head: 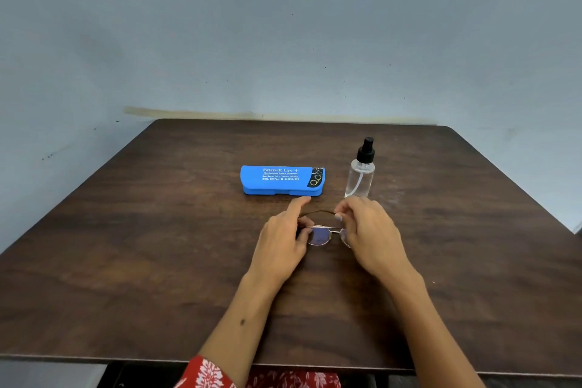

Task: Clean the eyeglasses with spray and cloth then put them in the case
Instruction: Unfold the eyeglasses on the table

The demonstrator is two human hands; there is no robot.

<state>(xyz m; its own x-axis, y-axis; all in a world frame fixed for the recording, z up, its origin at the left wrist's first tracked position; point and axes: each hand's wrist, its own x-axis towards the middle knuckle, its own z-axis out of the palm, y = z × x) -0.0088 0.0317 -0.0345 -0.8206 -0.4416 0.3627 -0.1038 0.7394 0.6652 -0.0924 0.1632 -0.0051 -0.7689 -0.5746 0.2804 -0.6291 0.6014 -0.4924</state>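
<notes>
Plain room, likely a home, dark wooden table point(157, 230), scuffed pale-blue wall point(283, 25)

- Your single head-worn camera looks forward and down onto the table point(157, 261), close above it.
- The wall point(283, 25) fills the upper frame.

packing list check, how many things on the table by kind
case: 1
spray bottle: 1
glasses: 1, held by left hand and right hand
cloth: 0 in view
total: 3
</notes>
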